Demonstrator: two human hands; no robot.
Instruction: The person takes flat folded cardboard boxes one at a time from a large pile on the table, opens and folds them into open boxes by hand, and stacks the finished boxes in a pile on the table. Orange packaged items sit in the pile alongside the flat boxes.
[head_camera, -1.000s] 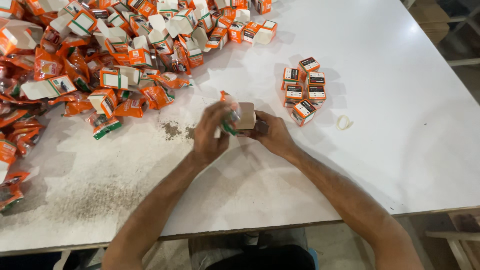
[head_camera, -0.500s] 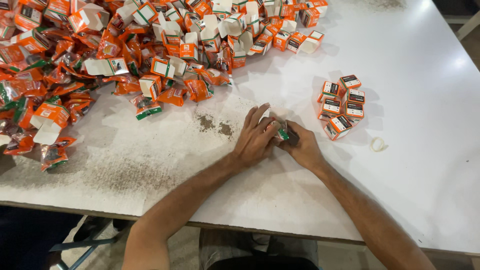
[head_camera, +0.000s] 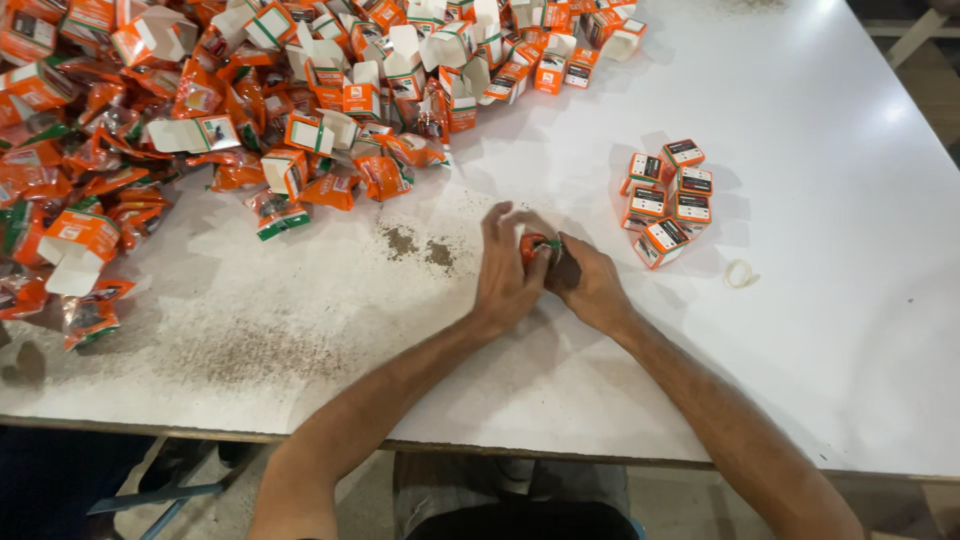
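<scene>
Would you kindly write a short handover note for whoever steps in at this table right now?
Left hand and right hand: both closed around one small orange box, pressed down on the white table.
Done: six closed boxes grouped to the right of the hands.
Left: a big heap of open boxes and orange sachets at the far left of the table.
Also: dark powder spill beside the left hand; small ring of tape to the right.
</scene>
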